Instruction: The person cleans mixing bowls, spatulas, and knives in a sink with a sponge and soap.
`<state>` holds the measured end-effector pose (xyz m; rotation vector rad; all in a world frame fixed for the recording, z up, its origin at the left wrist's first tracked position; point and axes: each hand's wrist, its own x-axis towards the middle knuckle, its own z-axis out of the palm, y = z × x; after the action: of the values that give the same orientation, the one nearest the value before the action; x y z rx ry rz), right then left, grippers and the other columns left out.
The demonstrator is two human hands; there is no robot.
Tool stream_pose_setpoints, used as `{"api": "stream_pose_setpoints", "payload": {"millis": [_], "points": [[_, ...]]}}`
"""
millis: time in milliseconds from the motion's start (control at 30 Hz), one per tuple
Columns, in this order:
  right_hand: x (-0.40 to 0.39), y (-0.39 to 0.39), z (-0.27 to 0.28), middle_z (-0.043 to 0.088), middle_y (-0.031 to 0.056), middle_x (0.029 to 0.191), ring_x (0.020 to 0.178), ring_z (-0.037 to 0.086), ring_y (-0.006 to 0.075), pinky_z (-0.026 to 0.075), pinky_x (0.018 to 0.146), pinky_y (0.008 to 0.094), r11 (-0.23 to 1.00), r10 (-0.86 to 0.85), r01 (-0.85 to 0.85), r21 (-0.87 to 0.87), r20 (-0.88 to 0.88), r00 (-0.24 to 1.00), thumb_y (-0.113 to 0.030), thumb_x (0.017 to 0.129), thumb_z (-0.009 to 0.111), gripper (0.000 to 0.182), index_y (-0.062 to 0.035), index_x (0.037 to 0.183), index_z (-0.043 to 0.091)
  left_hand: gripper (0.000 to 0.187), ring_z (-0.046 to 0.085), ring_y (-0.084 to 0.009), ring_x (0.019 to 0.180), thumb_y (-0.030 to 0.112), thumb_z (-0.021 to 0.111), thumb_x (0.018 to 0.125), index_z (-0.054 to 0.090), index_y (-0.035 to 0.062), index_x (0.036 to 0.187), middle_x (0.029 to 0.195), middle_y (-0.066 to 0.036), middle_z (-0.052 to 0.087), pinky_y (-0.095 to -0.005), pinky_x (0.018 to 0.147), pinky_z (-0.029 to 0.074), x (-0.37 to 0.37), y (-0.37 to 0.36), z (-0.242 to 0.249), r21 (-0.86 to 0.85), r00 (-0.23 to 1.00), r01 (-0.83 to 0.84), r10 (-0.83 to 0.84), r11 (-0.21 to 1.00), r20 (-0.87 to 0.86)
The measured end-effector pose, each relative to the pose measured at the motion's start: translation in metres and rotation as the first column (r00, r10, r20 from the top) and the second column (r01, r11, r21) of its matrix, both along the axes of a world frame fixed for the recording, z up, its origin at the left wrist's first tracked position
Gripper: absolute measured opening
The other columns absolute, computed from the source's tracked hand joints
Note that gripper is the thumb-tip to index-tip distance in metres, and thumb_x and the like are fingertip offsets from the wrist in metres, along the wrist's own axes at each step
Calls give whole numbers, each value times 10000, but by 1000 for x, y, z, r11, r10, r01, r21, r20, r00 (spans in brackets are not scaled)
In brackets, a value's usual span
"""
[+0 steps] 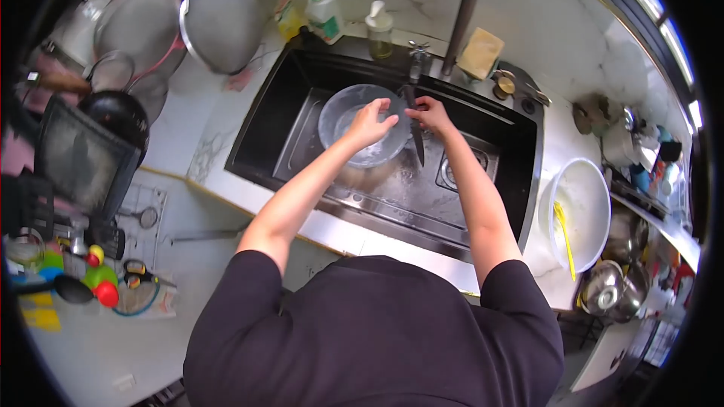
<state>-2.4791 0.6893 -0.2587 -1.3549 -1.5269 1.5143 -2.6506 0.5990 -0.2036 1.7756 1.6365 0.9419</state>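
Observation:
Over the dark sink (396,207), my right hand (430,114) is closed on a dark knife (418,143), whose blade points down toward the sink floor. To its left, my left hand (372,123) is above the clear round bowl (343,117), with its fingers apart and nothing visible in it. The bowl stands in the left part of the sink. Behind the knife is the faucet (460,19), with a small metal tap (415,60) close to the knife handle.
Soap bottles (324,13) and a sponge (481,53) stand behind the sink. On the right counter sits a white bowl (592,211) with a yellow utensil (564,237). Strainers (222,29) and a black pan (117,117) hang or rest at the left.

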Motion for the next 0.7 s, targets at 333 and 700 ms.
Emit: {"api": "stream_pose_setpoints", "payload": {"millis": [333, 700], "points": [[13, 9, -9, 606, 2, 788, 734, 541, 78, 404, 590, 196, 983, -24, -31, -180, -296, 955, -152, 715, 683, 262, -25, 933, 612, 364, 540, -186, 775, 314, 230, 932, 440, 27, 1013, 853, -71, 557, -322, 675, 448, 63, 100, -79, -277, 413, -17, 260, 961, 873], [9, 15, -39, 596, 21, 658, 555, 509, 70, 410, 522, 198, 989, 6, -43, -141, -255, 967, -165, 698, 706, 221, 11, 806, 626, 428, 393, -139, 556, 529, 316, 854, 407, 116, 918, 639, 1, 399, -295, 560, 354, 55, 118, -72, -283, -124, -70, 274, 956, 954]]}}
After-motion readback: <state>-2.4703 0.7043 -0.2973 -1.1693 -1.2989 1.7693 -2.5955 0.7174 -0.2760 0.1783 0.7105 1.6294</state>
